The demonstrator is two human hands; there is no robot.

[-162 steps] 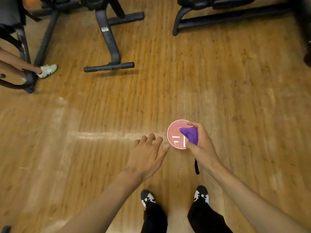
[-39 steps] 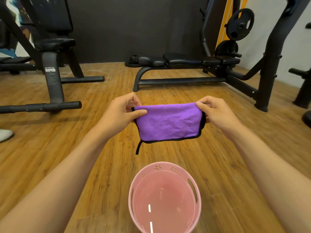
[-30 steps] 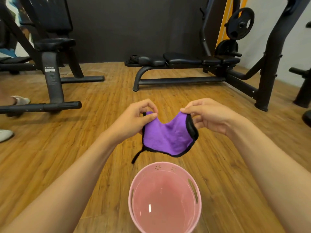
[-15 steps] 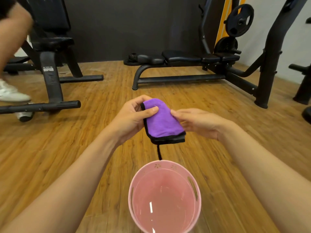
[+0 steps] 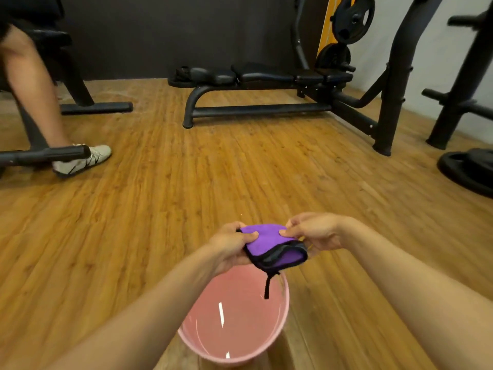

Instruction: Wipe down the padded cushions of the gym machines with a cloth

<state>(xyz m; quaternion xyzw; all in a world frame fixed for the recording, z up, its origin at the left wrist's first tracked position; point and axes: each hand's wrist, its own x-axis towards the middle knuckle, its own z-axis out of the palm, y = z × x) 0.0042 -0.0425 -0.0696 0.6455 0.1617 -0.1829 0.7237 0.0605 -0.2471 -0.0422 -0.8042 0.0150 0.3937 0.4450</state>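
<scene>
A wooden gym floor (image 5: 240, 169) is stretching back to a dark wall, and a black weight bench (image 5: 264, 76) with padded cushions is standing far ahead of you, joined to a rack on its right. Another person's leg (image 5: 32, 84) is showing at the left edge. A pink bucket (image 5: 277, 324) is sitting on the floor just below your arms. Your left hand (image 5: 229, 247) and right hand (image 5: 317, 231) are facing each other above the bucket's far rim. Each grip is clamped on the folded purple cloth (image 5: 266, 236), thumbs pressing on top. You are holding the cloth in the air between them, well away from the bench. Its black strap (image 5: 267, 285) is dangling over the bucket.
</scene>
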